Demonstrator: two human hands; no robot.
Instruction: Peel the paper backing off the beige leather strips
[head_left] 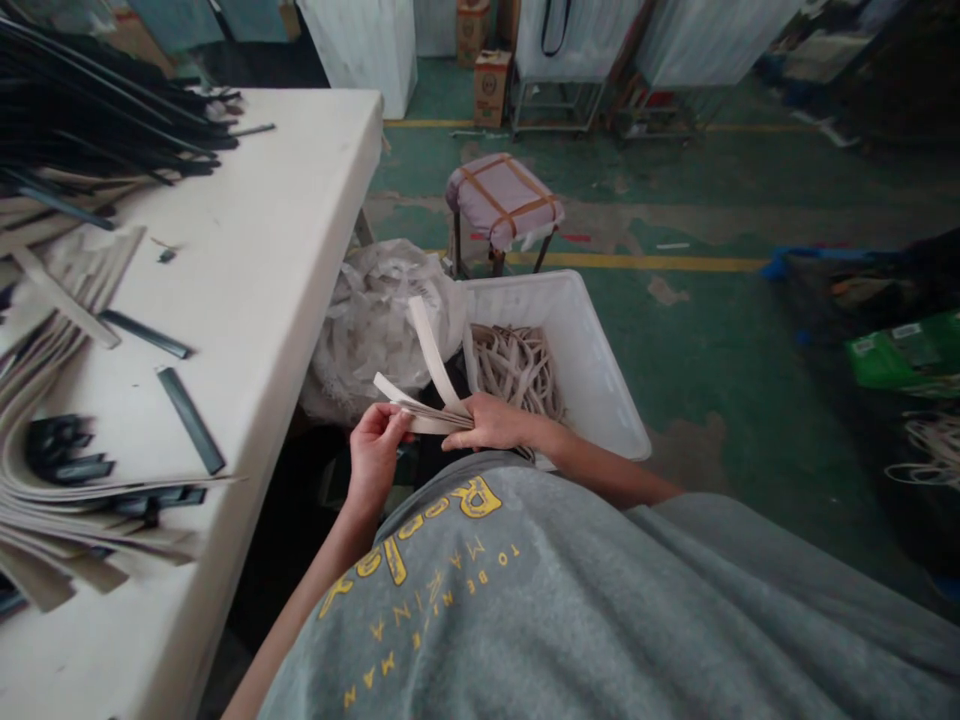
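Note:
My right hand (491, 422) is closed round a small bundle of beige strips (420, 405), which fan out to the left; one strip curves upward. My left hand (375, 455) pinches the near ends of the same strips from the left side. Both hands hover just in front of my grey shirt, beside the table's right edge. Right behind my hands stands a white plastic bin (592, 360) with many more beige strips (517, 365) piled inside.
A white table (247, 260) on the left carries beige strip stacks (45, 470), black strips (191, 420) and a black bundle (90, 110). A crumpled plastic bag (375, 315) sits by the bin. A taped stool (502, 200) and boxes stand on the green floor.

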